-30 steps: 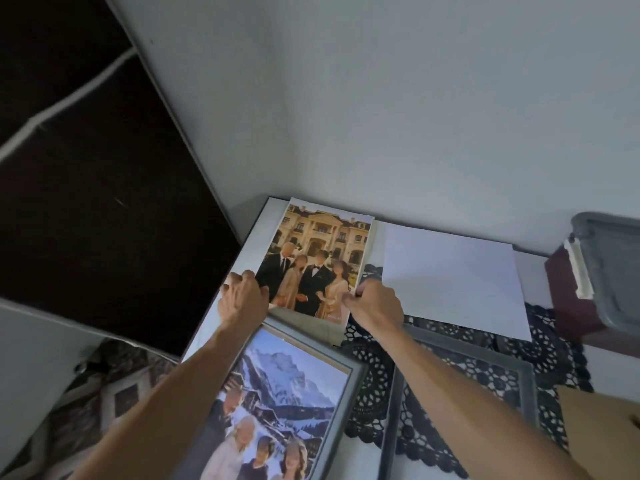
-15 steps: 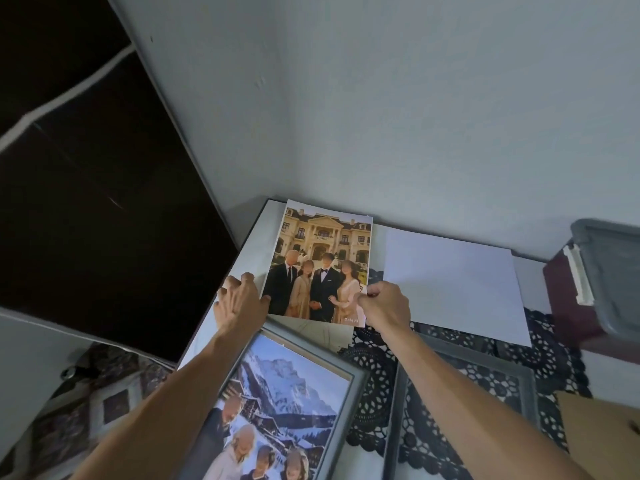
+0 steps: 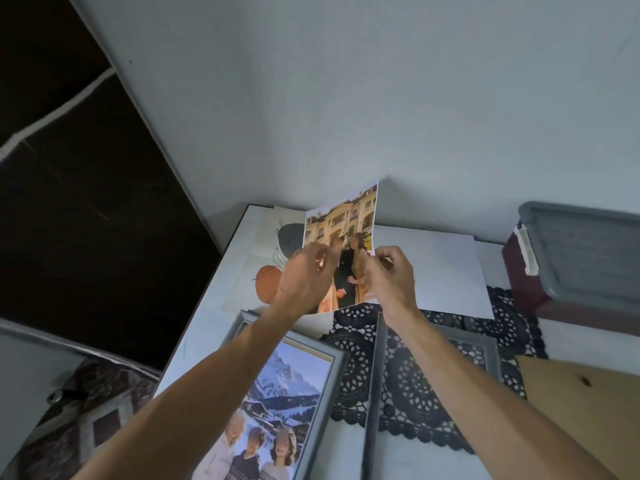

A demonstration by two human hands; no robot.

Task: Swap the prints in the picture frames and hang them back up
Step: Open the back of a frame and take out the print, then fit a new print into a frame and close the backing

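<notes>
Two hands on the print (image 3: 343,216): my left hand (image 3: 304,278) and right hand (image 3: 393,278) pinch its side edges above the table (image 3: 201,341).

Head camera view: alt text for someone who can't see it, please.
A left hand and right hand hold a printed photo of people before a mansion above a table. Below lie a grey frame with a snowy mountain photo, an empty frame and a black lace mat.
</notes>
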